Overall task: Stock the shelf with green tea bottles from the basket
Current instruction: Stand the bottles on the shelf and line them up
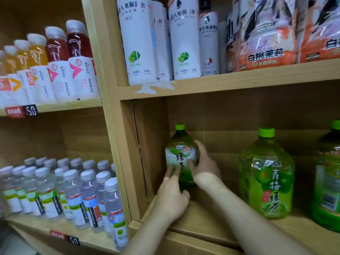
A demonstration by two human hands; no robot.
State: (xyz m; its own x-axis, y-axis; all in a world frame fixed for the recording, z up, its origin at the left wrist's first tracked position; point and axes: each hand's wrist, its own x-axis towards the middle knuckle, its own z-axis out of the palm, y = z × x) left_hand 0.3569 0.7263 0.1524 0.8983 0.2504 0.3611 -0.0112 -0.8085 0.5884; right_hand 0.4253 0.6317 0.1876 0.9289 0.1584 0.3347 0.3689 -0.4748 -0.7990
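A large green tea bottle (179,144) with a green cap stands upright deep in the left back corner of the lower wooden shelf (193,218). My left hand (172,196) touches its lower front with straight fingers. My right hand (204,162) wraps round its right side, fingers curled on the label. A bigger green plum tea bottle (266,173) stands to the right, near the shelf front. Another green bottle (327,177) is cut off at the right edge. The basket is out of view.
The shelf above (220,83) carries tall white drink bottles (139,43) and orange packs (266,34). Left bay: red and orange drinks (55,65) above, several small water bottles (73,196) below. A wooden upright (114,144) divides the bays.
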